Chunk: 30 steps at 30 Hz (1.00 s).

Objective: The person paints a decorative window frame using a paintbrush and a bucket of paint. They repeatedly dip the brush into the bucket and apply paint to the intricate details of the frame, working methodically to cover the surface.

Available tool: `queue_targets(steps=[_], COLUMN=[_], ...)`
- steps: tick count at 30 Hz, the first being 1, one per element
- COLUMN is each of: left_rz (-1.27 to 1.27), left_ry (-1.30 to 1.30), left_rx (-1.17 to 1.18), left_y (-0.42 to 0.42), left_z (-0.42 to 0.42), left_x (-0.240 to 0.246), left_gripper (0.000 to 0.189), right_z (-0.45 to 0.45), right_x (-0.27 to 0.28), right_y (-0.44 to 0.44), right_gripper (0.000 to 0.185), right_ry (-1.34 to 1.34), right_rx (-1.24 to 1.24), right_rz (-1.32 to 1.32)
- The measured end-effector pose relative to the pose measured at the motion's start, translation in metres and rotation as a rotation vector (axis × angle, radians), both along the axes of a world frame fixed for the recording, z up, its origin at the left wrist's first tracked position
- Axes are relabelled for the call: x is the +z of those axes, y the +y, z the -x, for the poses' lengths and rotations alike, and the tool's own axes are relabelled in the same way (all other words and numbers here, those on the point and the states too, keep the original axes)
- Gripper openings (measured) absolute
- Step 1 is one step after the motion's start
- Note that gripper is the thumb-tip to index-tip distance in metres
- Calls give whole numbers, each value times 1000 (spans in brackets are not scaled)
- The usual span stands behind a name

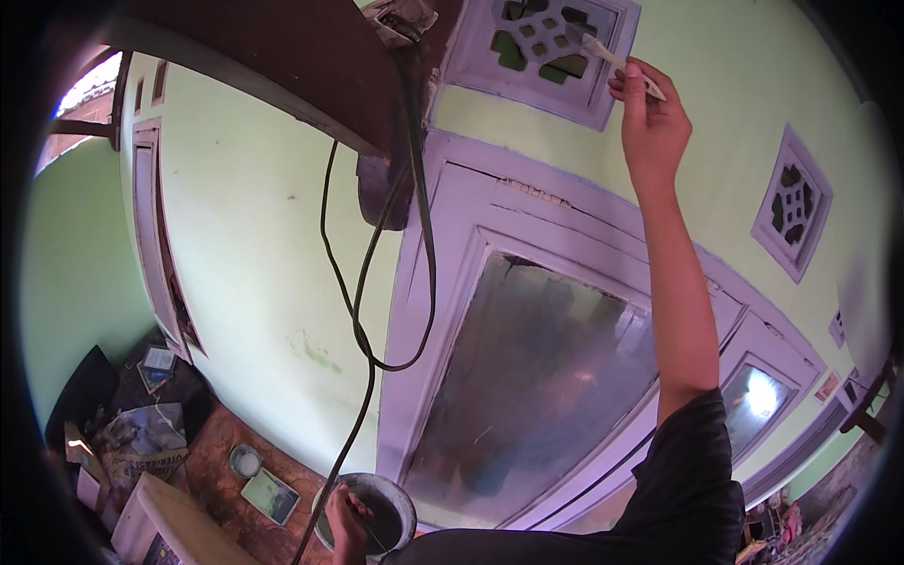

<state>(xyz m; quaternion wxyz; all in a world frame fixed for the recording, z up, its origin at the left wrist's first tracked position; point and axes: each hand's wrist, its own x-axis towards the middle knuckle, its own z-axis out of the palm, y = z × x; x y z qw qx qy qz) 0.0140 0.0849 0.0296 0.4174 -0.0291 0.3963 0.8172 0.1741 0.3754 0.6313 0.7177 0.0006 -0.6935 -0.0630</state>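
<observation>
My right hand (655, 131) is raised high, its fingers closed on the pale handle of a paintbrush (613, 59). The bristles reach the lilac ventilation block (547, 83), a framed lattice with cut-out holes set in the light green wall. Low in the view, my left hand (346, 515) is over a grey bucket (405, 503), curled around what looks like its thin wire handle. Dark liquid or shadow fills the bucket's inside; which one, I cannot tell. A black cable (364, 417) runs down close beside this hand.
A dark brown beam (268, 63) juts out at upper left, with cable loops hanging from it. A lilac-framed glass window (537, 381) lies below the block. On the brown floor are a small tub (245, 460), a tray (270, 497), a printed sack (145, 441) and pale furniture (173, 526).
</observation>
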Motion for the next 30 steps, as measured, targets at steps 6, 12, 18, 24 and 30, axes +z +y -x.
queue_targets(steps=[6, 12, 18, 24, 30], left_rz=[25, 48, 63, 82, 29], left_ry=[35, -3, 23, -20, -29], left_rx=[-9, 20, 44, 24, 37], left_y=[-1, -4, -6, -4, 1], left_z=[1, 3, 7, 9, 8], left_x=[2, 12, 12, 15, 7], left_gripper=[20, 21, 21, 22, 22], right_z=[15, 17, 19, 32, 30], right_x=[1, -13, 1, 42, 45], right_y=[22, 29, 13, -8, 7], right_gripper=[29, 28, 26, 28, 27], right_ry=[31, 54, 16, -31, -91], right_rx=[-62, -193, -376, -570, -444], right_rz=[-33, 12, -125, -59, -46])
